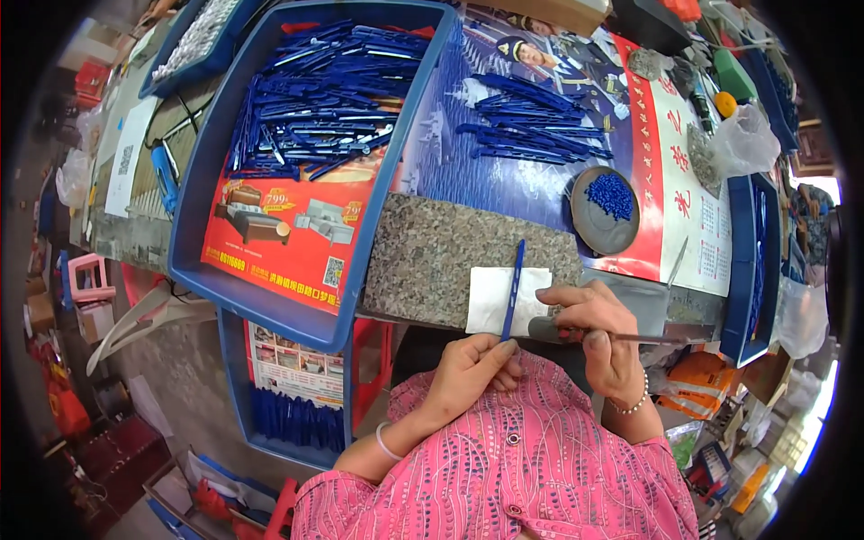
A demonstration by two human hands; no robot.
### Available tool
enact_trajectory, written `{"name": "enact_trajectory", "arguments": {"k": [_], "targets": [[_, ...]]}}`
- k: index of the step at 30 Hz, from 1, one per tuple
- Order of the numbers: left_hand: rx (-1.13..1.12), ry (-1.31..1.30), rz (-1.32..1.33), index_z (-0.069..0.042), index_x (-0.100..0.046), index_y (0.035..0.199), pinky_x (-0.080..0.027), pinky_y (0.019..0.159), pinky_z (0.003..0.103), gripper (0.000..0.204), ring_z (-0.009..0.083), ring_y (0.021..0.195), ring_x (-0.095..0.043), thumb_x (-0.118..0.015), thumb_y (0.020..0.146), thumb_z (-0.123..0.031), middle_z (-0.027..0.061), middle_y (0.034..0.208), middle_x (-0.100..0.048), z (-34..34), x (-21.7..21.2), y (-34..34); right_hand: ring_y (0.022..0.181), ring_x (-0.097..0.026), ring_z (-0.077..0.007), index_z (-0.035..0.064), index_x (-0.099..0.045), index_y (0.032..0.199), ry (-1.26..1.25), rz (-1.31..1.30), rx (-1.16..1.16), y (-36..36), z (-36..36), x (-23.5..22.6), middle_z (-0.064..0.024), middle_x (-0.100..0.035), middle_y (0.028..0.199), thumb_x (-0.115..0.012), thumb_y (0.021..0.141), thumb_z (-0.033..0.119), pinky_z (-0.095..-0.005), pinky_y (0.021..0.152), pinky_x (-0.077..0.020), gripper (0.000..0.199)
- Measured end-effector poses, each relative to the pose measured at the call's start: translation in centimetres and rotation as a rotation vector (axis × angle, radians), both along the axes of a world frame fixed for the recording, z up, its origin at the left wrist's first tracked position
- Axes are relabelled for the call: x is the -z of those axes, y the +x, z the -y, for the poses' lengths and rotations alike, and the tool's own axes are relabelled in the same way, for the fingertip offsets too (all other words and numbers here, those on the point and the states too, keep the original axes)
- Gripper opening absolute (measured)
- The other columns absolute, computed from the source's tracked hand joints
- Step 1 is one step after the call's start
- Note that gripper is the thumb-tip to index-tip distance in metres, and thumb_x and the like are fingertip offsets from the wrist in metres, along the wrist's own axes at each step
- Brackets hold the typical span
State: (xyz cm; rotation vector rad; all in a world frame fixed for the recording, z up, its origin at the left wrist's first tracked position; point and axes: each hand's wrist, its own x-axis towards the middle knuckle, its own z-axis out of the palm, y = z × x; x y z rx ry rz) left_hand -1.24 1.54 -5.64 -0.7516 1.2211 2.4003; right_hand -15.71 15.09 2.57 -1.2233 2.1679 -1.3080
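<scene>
A slim, glossy blue stick point(515, 292) stands out from the fingers of my left hand point(472, 369), which pinches its near end. Most of its length lies over a white paper square point(486, 301) at the front edge of a speckled granite slab point(450, 247). Just right of the paper, my right hand point(605, 331) is closed around a thin tool with a brown, rod-like handle point(652, 339). Its working end by the paper is partly hidden by my fingers. Behind the slab, a round brown dish point(605, 238) holds small blue pieces point(610, 195).
A large blue tray point(358, 261) on the left holds many similar blue sticks point(315, 90). More lie in a pile point(535, 121) on a printed poster. Below, another blue tray point(236, 378) contains sticks. Blue-handled pliers point(166, 178) and tweezers point(679, 261) lie on the bench.
</scene>
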Motion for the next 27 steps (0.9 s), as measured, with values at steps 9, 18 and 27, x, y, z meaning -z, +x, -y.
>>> {"name": "enact_trajectory", "arguments": {"k": [9, 18, 27], "targets": [[-0.066, -0.004, 0.027, 0.003, -0.061, 0.079, -0.049, 0.052, 0.021, 0.026, 0.0102, 0.056, -0.060, -0.055, 0.091, -0.019, 0.0066, 0.069, -0.064, -0.2, 0.4, -0.2, 0.068, -0.062, -0.0258, 0.0008, -0.059, 0.102, -0.001, 0.011, -0.032, 2.7, 1.0, 1.7, -0.0132, -0.064, 0.091, -0.042, 0.094, 0.040, -0.0345, 0.060, -0.0485, 0.044], [-0.046, -0.033, 0.032, 0.003, -0.061, 0.080, -0.048, 0.051, 0.021, 0.025, 0.0089, 0.055, -0.058, -0.054, 0.091, -0.018, 0.0063, 0.068, -0.063, -0.2, 0.1, 0.4, 0.061, -0.061, -0.0288, 0.0016, -0.053, 0.101, 0.128, -0.296, -0.179, 3.0, 2.7, 2.3, -0.0123, -0.062, 0.080, -0.044, 0.094, 0.025, -0.0341, 0.052, -0.0490, 0.026], [-0.086, -0.008, 0.013, 0.003, -0.059, 0.078, -0.047, 0.049, 0.021, 0.024, 0.0093, 0.053, -0.059, -0.055, 0.091, -0.017, 0.0062, 0.067, -0.063, -0.5, 0.9, 0.0, 0.076, -0.065, -0.0287, -0.0001, -0.058, 0.091, 0.067, 0.109, 0.078, 2.2, 1.0, 1.8, -0.0156, -0.065, 0.093, -0.044, 0.094, 0.032, -0.0322, 0.065, -0.0510, 0.035]]}}
